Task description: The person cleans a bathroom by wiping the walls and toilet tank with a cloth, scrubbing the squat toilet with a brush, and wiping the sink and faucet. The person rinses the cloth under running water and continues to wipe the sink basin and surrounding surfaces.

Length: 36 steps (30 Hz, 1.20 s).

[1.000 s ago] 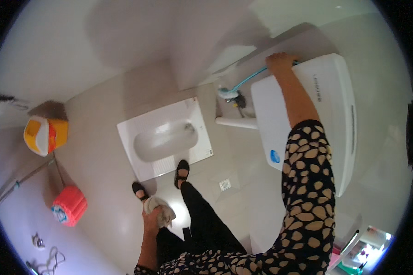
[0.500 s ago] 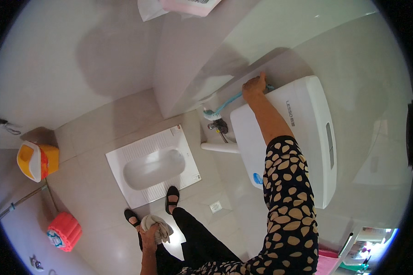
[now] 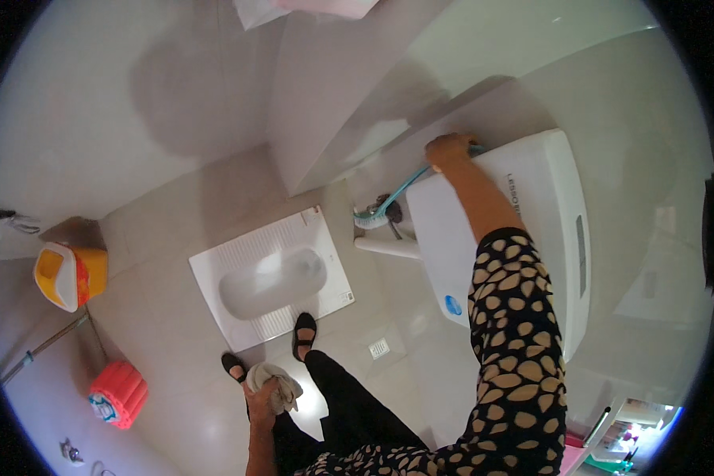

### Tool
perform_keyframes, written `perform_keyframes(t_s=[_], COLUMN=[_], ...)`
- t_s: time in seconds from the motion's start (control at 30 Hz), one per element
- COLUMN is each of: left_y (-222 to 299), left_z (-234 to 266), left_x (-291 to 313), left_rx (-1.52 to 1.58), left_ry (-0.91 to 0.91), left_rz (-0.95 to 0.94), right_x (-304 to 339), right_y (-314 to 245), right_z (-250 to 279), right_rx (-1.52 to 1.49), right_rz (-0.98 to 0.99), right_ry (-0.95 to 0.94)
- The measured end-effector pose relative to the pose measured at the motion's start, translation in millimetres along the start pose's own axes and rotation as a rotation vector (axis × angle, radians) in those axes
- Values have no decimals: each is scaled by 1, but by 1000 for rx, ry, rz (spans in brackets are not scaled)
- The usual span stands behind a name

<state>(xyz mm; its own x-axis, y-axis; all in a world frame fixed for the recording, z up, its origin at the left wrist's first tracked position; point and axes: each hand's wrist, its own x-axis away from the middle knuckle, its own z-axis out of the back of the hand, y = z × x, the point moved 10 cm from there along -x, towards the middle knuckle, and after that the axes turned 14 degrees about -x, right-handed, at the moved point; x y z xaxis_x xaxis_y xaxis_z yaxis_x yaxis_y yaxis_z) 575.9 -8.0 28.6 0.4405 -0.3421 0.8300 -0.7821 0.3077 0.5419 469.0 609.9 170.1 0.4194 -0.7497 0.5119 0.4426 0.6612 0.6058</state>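
My right hand (image 3: 450,149) is stretched out over the far end of the white cistern (image 3: 523,214), its fingers wrapped round the handle of a light-blue toilet brush (image 3: 412,181). The brush slants down to the left. Its white bristle head hangs beside the dark fitting (image 3: 392,208) and a white pipe (image 3: 387,246). Low in the view, my left hand (image 3: 262,398) grips a bunched beige cloth (image 3: 278,384) in front of my legs.
A white squat toilet (image 3: 214,274) is set in the tiled floor ahead of my feet. On the left stand a yellow-and-white bin (image 3: 75,274) and a red container (image 3: 123,393). A floor drain (image 3: 379,348) lies right of my feet. A pink package (image 3: 337,6) shows at the top.
The brush head has dropped a little lower toward the white pipe, and my right hand has tilted round the handle. My left hand keeps the cloth. The whole view has shifted slightly.
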Motion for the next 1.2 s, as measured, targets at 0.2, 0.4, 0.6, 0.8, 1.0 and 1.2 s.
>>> perform_keyframes(t_s=[0.2,0.4,0.6,0.8,1.0,1.2], left_y=[-14,2,-5,-18,0,-41], left_z=[21,27,53,44,45,67], left_x=[-2,-6,0,-4,5,-4], left_rx=[-91,-28,-16,59,13,-18], left_ry=[113,79,159,91,100,123], left_rz=[45,33,77,13,31,78], right_x=[34,-38,10,39,58,98], right_y=[-21,5,-44,-76,-94,-152], right_z=[30,-55,-5,-1,2,-39], right_rx=[-243,-156,-71,54,116,-264], right_rz=[-17,-5,185,304,396,467], right_ry=[-168,68,395,520,674,424])
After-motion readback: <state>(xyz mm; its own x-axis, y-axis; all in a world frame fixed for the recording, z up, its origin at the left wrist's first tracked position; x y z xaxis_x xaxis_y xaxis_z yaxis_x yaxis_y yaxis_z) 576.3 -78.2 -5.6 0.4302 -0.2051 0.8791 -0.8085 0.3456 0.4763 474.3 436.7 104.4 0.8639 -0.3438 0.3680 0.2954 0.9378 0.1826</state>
